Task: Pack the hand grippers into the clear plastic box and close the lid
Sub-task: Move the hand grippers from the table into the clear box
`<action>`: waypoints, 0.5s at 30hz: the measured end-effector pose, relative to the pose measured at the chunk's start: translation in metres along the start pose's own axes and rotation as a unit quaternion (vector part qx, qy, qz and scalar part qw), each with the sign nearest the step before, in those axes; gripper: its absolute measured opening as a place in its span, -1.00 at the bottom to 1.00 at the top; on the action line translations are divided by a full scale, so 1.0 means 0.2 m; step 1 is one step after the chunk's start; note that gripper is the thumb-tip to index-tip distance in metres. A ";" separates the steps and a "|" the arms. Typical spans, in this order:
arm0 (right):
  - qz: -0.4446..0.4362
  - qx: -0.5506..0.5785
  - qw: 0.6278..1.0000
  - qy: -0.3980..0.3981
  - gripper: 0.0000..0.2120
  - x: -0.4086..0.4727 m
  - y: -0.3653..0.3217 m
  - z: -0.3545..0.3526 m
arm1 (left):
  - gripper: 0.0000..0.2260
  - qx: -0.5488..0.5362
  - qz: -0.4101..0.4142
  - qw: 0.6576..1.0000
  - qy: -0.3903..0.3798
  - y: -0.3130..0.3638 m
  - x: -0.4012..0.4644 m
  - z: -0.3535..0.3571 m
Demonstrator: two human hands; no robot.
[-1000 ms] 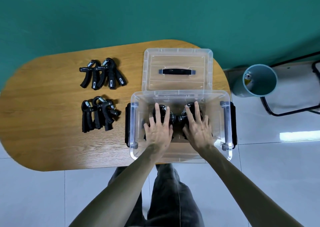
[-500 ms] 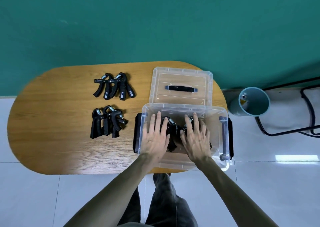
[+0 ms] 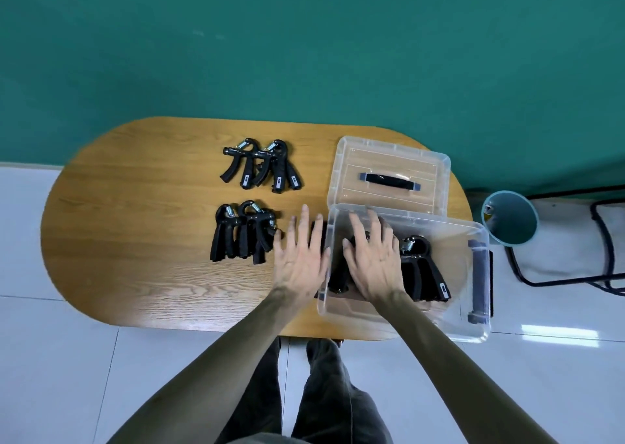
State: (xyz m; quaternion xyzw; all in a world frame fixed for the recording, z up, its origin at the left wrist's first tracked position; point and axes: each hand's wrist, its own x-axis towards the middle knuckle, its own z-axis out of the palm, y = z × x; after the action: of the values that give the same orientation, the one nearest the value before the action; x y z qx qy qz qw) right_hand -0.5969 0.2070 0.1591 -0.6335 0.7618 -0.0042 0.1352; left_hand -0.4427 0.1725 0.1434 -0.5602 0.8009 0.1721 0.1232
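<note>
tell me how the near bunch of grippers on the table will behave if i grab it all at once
The near bunch is separate, loosely overlapped grippers, so it would probably splay apart. Curved handles and springs may snag each other. Each looks rigid and unlikely to roll.

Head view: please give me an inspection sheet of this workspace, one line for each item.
Surface: oval wooden table, grain visible, standing on a pale tiled floor.
Job's things: clear plastic box open at the table's right end, with hand grippers inside; its lid lies flat behind the box; two groups of hand grippers wait on the table, far group and near group.
Clutter: nothing seen.
Grippers: left hand open, outside the box, between it and the near group; right hand open, flat over the grippers inside the box.
Cables: nothing seen.
Surroundings: green wall, teal bin on the floor, black metal frame at right.
</note>
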 end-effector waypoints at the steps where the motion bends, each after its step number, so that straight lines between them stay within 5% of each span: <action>1: -0.012 -0.006 1.000 0.000 -0.48 0.02 -0.07 0.00 | -0.39 -0.001 -0.005 1.000 -0.004 -0.07 -0.01 -0.01; 15: -0.057 -0.051 0.997 0.000 -0.52 0.28 -0.82 0.08 | -0.41 -0.084 -0.059 0.994 -0.043 -0.89 -0.05 -0.08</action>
State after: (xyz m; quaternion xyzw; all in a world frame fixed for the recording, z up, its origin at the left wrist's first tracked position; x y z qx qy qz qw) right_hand -0.4436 0.1231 0.1625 -0.6819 0.7237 0.0268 0.1028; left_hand -0.2719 0.1179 0.1380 -0.6072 0.7429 0.2551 0.1197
